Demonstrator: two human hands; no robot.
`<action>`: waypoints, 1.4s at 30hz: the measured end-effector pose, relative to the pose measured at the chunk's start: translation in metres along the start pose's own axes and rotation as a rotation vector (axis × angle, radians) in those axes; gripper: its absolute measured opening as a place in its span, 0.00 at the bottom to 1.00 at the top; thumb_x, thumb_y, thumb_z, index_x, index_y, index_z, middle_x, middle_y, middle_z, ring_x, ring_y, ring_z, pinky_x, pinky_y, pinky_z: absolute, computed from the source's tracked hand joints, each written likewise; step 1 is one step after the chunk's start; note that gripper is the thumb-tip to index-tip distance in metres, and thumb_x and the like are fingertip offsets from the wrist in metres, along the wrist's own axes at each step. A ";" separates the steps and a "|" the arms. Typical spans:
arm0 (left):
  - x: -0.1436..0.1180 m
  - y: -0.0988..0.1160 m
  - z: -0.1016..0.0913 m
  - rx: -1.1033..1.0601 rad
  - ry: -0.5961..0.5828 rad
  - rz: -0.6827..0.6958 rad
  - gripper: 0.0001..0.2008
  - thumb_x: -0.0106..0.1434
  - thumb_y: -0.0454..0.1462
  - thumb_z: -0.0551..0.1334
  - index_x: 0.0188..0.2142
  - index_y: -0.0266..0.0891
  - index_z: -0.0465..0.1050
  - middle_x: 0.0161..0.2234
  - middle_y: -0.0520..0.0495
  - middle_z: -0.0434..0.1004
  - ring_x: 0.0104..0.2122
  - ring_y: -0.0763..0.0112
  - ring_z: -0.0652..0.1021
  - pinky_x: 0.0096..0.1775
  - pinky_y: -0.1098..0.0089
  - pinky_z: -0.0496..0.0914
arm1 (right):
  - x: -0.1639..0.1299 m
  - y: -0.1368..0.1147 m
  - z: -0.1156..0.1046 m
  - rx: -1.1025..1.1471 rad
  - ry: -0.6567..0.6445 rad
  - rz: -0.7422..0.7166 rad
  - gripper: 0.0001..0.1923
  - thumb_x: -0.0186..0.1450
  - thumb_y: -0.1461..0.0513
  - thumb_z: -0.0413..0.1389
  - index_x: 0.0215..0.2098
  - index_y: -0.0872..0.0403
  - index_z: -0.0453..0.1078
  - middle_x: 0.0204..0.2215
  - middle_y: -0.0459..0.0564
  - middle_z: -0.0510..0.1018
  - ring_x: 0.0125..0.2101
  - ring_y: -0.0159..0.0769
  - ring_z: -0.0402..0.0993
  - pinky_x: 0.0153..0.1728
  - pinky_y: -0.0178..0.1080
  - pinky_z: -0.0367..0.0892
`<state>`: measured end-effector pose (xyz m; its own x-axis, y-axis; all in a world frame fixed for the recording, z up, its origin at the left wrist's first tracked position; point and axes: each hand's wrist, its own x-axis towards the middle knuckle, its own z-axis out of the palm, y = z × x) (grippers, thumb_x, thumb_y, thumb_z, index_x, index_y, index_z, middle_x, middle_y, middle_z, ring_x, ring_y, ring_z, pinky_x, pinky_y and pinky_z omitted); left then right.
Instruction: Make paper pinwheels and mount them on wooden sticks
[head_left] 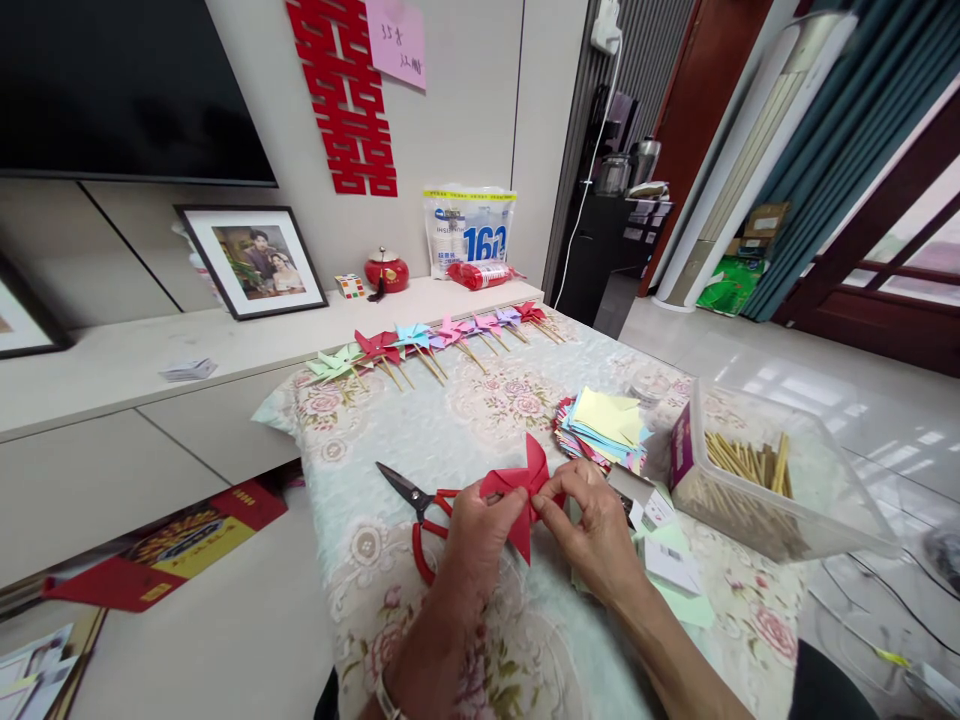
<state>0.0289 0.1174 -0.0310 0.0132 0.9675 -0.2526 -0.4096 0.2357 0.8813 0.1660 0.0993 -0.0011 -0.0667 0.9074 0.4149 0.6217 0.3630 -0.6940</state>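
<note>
Hands (480, 530) (596, 515): two, pinching one red pinwheel (523, 477); scissors (421, 500): one pair.

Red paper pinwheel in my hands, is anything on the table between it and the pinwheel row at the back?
Nothing visible: between the red paper pinwheel, held in the left hand and right hand, and the pinwheel row lies only tablecloth. The scissors sit left of that line, the paper stack right.

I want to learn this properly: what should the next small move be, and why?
Perhaps the bare right hand should press the centre of the red folded-paper pinwheel: that hand pinches near there, the bare left hand grips the other side, and no fastening is visible.
</note>
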 end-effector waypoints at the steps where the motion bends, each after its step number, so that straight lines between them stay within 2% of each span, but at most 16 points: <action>1: 0.000 0.000 0.000 0.002 0.003 0.002 0.11 0.48 0.39 0.72 0.28 0.33 0.79 0.21 0.46 0.79 0.21 0.70 0.75 0.29 0.70 0.71 | 0.000 0.000 0.000 0.001 0.003 -0.006 0.08 0.65 0.63 0.58 0.27 0.53 0.73 0.30 0.50 0.72 0.36 0.42 0.70 0.38 0.43 0.64; 10: -0.001 0.001 0.000 0.008 -0.001 0.004 0.10 0.48 0.39 0.71 0.28 0.33 0.79 0.22 0.46 0.80 0.21 0.70 0.75 0.27 0.70 0.70 | 0.000 0.003 0.001 0.011 0.038 -0.048 0.07 0.65 0.64 0.60 0.28 0.52 0.73 0.30 0.49 0.72 0.35 0.40 0.70 0.37 0.42 0.65; 14: -0.002 0.003 0.001 0.029 0.000 -0.004 0.09 0.47 0.38 0.71 0.27 0.33 0.79 0.20 0.49 0.78 0.19 0.72 0.74 0.26 0.71 0.69 | 0.000 0.005 0.001 0.006 0.038 -0.049 0.06 0.64 0.64 0.61 0.28 0.52 0.74 0.30 0.48 0.72 0.35 0.40 0.70 0.37 0.41 0.65; 34: -0.011 0.018 0.005 0.032 -0.071 -0.055 0.07 0.46 0.36 0.70 0.25 0.34 0.79 0.18 0.50 0.76 0.19 0.74 0.72 0.26 0.73 0.66 | 0.001 0.004 -0.004 0.026 -0.047 0.050 0.07 0.63 0.64 0.61 0.26 0.53 0.73 0.31 0.49 0.72 0.36 0.42 0.70 0.39 0.43 0.64; 42: -0.008 0.011 0.003 0.116 -0.059 -0.012 0.09 0.46 0.37 0.70 0.28 0.34 0.81 0.20 0.49 0.78 0.20 0.73 0.73 0.25 0.73 0.65 | 0.001 0.004 -0.004 -0.015 -0.040 0.057 0.08 0.63 0.64 0.61 0.25 0.52 0.71 0.30 0.49 0.72 0.36 0.42 0.70 0.38 0.43 0.65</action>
<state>0.0267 0.1131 -0.0180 0.0722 0.9675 -0.2422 -0.3010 0.2527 0.9195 0.1720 0.1009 -0.0013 -0.0621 0.9342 0.3513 0.6366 0.3081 -0.7069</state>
